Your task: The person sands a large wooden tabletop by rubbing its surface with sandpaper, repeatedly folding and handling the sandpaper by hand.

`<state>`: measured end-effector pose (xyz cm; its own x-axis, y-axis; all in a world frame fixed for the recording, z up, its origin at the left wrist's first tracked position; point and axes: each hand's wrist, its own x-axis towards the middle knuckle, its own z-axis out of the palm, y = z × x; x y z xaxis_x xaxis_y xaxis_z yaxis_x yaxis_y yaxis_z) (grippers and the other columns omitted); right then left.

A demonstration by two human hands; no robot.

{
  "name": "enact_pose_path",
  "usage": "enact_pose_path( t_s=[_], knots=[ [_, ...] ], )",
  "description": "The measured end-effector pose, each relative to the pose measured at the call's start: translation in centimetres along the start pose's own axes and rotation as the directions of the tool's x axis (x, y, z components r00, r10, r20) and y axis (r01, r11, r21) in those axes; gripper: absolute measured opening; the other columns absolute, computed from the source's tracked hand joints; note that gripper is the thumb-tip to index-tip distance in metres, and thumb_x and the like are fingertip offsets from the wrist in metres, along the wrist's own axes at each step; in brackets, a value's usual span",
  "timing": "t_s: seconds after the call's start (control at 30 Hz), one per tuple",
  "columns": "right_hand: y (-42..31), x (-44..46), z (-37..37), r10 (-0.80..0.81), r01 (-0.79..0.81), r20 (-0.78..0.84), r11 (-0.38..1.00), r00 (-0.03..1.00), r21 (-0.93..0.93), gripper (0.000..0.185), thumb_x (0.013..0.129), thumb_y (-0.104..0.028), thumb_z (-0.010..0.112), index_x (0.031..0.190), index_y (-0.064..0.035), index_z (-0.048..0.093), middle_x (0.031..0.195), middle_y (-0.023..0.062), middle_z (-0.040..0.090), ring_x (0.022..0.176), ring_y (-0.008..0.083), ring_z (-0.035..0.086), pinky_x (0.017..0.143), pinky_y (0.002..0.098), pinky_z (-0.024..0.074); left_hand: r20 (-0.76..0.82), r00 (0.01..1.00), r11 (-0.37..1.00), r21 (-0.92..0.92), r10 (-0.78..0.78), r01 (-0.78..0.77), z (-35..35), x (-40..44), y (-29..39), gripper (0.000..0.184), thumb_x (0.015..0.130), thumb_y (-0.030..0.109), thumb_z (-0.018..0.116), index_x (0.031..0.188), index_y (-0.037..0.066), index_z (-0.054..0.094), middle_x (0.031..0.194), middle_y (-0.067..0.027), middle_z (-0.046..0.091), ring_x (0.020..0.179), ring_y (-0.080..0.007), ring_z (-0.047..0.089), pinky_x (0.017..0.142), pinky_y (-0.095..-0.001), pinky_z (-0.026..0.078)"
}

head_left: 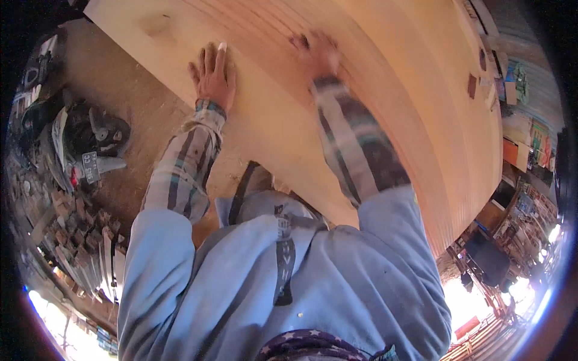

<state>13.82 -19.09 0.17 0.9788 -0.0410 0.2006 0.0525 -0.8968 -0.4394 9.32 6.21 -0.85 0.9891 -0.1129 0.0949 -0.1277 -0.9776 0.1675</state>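
A large pale wooden board [265, 114] with wavy grain fills the upper middle and right. My left hand [214, 77] lies flat on it near the left edge, fingers apart, with a white patch on one fingertip. Farther right, my right hand [319, 55] is over the grained part of the board, smeared by motion. Its fingers look bent, and whether anything is under or in them is not visible. Striped cuffs show below blue sleeves on both arms.
On the dirt floor [120, 90] at the left stands a motorcycle [96, 135] with a plate. Stacked wood pieces [72, 228] lie at the lower left. A dark chair-like object [486, 257] and cluttered shelves [527, 210] are at the right, beyond the board.
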Motion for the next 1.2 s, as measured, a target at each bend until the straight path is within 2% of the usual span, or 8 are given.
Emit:
enact_pose_path(
  t_s=[0.23,0.4,0.57,0.6,0.87,0.93,1.17,1.2],
  knots=[
    [11.6,-14.5,-5.6,-0.248,0.213,-0.057,0.913,0.967,-0.349,0.020,0.094,-0.027,0.057,0.103,-0.0121,0.066,0.090,0.0116,0.060,0.092,0.0313,0.055,0.081,0.0466,0.0429,-0.012,1.000,0.997,-0.077,-0.020,0.019,0.1,0.3,0.6,0.052,0.099,0.038,0.035,0.146,0.017,0.035,0.155,-0.0113,0.026,0.144,-0.0306,0.019,0.117,-0.0530,0.006],
    [12.2,-23.2,-17.5,0.306,-0.275,0.129,0.937,0.943,-0.214,0.019,0.091,-0.026,0.061,0.093,-0.0085,0.067,0.085,0.0118,0.057,0.083,0.0297,0.053,0.076,0.0424,0.0416,0.000,1.000,0.999,-0.047,-0.014,0.014,0.1,0.5,0.7,0.052,0.099,0.037,0.035,0.147,0.018,0.033,0.155,-0.0116,0.024,0.145,-0.0304,0.017,0.117,-0.0535,0.004],
    [6.9,-11.4,-5.1,0.056,-0.053,-0.007,0.978,0.998,0.201,0.022,0.094,-0.027,0.056,0.089,-0.0083,0.066,0.081,0.0099,0.059,0.080,0.0273,0.056,0.075,0.0409,0.0440,0.023,1.000,0.995,-0.097,-0.014,0.016,-0.3,0.5,0.7,0.052,0.098,0.033,0.038,0.147,0.018,0.033,0.156,-0.0125,0.022,0.145,-0.0312,0.016,0.116,-0.0546,0.003],
    [5.6,-6.9,-1.6,-0.220,0.213,-0.034,0.966,0.975,-0.145,0.020,0.093,-0.027,0.057,0.090,-0.0084,0.065,0.083,0.0113,0.062,0.083,0.0308,0.060,0.078,0.0424,0.0455,0.021,1.000,0.997,-0.075,-0.018,0.020,-0.4,0.4,0.8,0.052,0.098,0.033,0.038,0.147,0.018,0.033,0.156,-0.0125,0.022,0.145,-0.0312,0.016,0.116,-0.0546,0.003],
    [4.2,-4.0,1.4,-0.427,0.409,0.004,0.864,0.904,-0.296,0.038,0.090,-0.018,0.056,0.127,-0.0106,0.055,0.125,0.0147,0.059,0.121,0.0331,0.050,0.105,0.0446,0.0367,0.058,0.997,0.999,-0.005,0.042,-0.042,-0.1,0.2,-0.9,0.053,0.098,0.032,0.038,0.147,0.012,0.032,0.156,-0.0136,0.022,0.145,-0.0325,0.014,0.117,-0.0558,0.005],
    [7.6,-11.4,-5.4,-0.086,0.070,0.167,0.993,0.982,0.099,0.034,0.086,-0.009,0.060,0.120,-0.0084,0.059,0.108,0.0130,0.062,0.102,0.0313,0.055,0.092,0.0437,0.0411,0.075,0.997,0.995,-0.100,0.006,0.002,-1.4,0.3,-0.2,0.054,0.098,0.031,0.037,0.147,0.011,0.031,0.156,-0.0149,0.021,0.146,-0.0327,0.013,0.117,-0.0558,0.005],
    [12.1,-21.3,-13.4,0.106,-0.083,0.081,0.966,0.991,-0.246,0.019,0.092,-0.022,0.059,0.086,-0.0050,0.057,0.078,0.0093,0.051,0.075,0.0244,0.053,0.075,0.0404,0.0416,0.067,0.998,0.984,-0.175,-0.021,0.032,-2.9,0.6,0.9,0.053,0.098,0.030,0.040,0.146,0.010,0.032,0.157,-0.0159,0.019,0.145,-0.0355,0.014,0.116,-0.0570,0.006],
    [12.0,-19.5,-9.6,0.178,-0.174,-0.021,0.978,0.984,0.116,0.019,0.092,-0.023,0.060,0.084,-0.0062,0.056,0.075,0.0087,0.051,0.074,0.0243,0.053,0.073,0.0398,0.0424,0.053,0.998,0.984,-0.178,-0.020,0.029,-2.5,0.6,0.8,0.053,0.097,0.030,0.040,0.146,0.011,0.034,0.156,-0.0163,0.021,0.145,-0.0344,0.016,0.116,-0.0584,0.006]
  ],
)
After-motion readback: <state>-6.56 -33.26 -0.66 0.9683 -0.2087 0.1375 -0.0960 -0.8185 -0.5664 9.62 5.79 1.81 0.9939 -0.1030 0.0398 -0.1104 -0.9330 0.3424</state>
